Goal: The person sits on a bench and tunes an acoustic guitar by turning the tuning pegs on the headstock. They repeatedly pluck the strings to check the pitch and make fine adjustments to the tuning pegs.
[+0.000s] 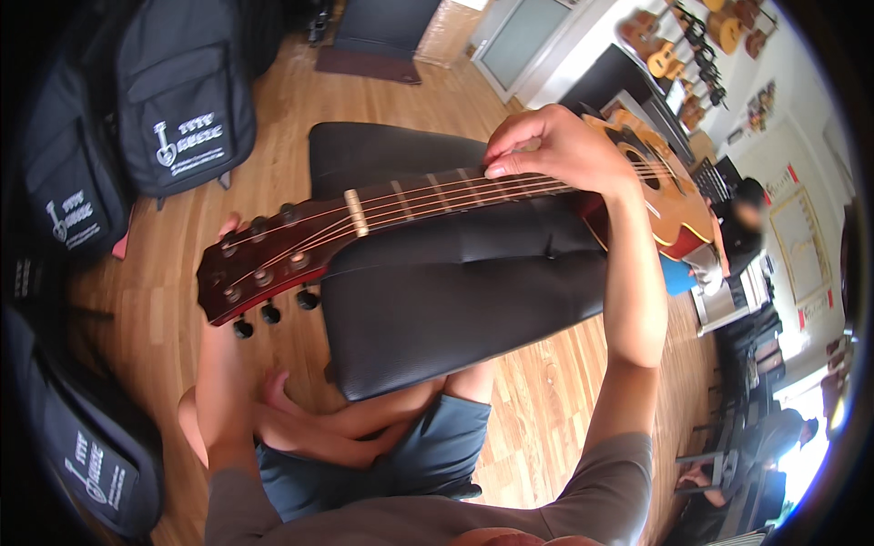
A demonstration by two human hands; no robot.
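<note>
An acoustic guitar lies face up across a black padded bench (464, 282), its dark red headstock (264, 264) jutting past the left end and its tan body (669, 196) at the right. Several strings (428, 198) run over the pale nut (356, 214) and along the fretted neck. My left hand (233, 224) reaches under the headstock; a few fingertips show at its far edge by the tuning pegs, and the palm is hidden. Above the upper neck, my right hand (566, 150) is bent at the wrist, thumb and forefinger tips close together at a string.
Black padded gig bags (187, 91) stand along the left on the wooden floor (555, 391). Guitars (724, 32) hang on the back wall near a glass door (523, 45). One person (746, 218) is beyond the guitar body; another (778, 441) sits at the lower right.
</note>
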